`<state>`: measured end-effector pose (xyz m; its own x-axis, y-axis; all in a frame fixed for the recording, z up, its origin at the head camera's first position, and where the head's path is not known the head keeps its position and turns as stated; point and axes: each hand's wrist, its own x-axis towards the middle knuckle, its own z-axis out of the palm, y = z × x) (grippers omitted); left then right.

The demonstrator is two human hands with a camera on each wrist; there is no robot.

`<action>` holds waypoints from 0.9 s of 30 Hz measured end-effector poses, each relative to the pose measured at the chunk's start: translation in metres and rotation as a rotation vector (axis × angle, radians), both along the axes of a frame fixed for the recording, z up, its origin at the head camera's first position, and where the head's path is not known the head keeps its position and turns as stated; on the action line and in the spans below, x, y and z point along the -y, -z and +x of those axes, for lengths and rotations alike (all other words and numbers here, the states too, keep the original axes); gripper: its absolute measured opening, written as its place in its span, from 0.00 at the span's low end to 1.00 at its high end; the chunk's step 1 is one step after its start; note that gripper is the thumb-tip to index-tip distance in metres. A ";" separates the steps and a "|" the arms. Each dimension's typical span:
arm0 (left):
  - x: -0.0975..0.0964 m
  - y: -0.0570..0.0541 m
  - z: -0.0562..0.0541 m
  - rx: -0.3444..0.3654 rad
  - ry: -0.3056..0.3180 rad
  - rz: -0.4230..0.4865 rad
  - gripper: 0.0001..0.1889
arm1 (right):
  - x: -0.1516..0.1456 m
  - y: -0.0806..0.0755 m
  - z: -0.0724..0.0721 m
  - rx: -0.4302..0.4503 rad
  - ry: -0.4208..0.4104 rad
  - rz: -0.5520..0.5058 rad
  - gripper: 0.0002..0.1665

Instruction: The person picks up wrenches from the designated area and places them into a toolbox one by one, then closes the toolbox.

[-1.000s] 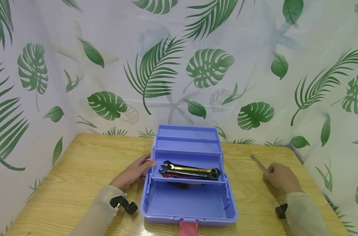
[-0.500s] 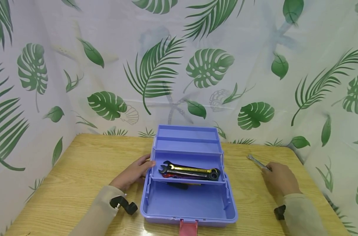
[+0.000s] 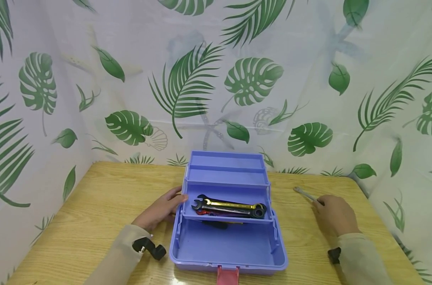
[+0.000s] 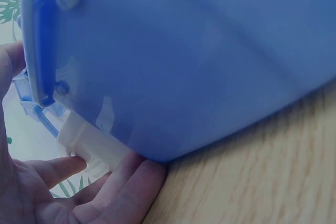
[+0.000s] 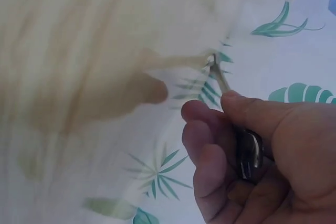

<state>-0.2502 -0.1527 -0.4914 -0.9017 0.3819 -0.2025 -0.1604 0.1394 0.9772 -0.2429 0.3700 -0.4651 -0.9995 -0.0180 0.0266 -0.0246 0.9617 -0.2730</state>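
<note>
A blue-purple toolbox (image 3: 223, 247) stands on the table with its stepped trays raised. Its lower tray (image 3: 226, 190) bears several wrenches (image 3: 230, 204), dark, gold and red ones. My left hand (image 3: 159, 209) holds the toolbox by its left side, thumb at the tray's edge. In the left wrist view, fingers (image 4: 131, 187) touch the lower back corner by a whitish part (image 4: 86, 140). To the right, over the table, my right hand (image 3: 337, 215) grips a silver wrench (image 3: 305, 193), one end pointing away and left. The right wrist view shows the wrench's dark shiny end (image 5: 251, 156) within curled fingers.
The wooden table (image 3: 112, 198) extends on both sides of the toolbox. A leaf-patterned cloth (image 3: 201, 99) hangs behind it. A red latch (image 3: 228, 275) hangs at the toolbox's front. A dark-handled thing (image 3: 216, 224) shows beneath the wrench tray.
My right hand has shifted slightly left with the wrench, whose far end now points more to the left. My left hand and the toolbox have stayed in place.
</note>
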 end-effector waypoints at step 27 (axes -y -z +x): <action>0.000 0.001 -0.001 0.001 -0.018 -0.027 0.41 | 0.079 -0.023 0.001 -0.704 -0.026 -0.181 0.07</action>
<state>-0.2508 -0.1523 -0.4926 -0.9083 0.3597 -0.2134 -0.1641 0.1627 0.9729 -0.2418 0.2909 -0.4425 -0.7435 0.0242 0.6683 -0.2755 0.8995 -0.3391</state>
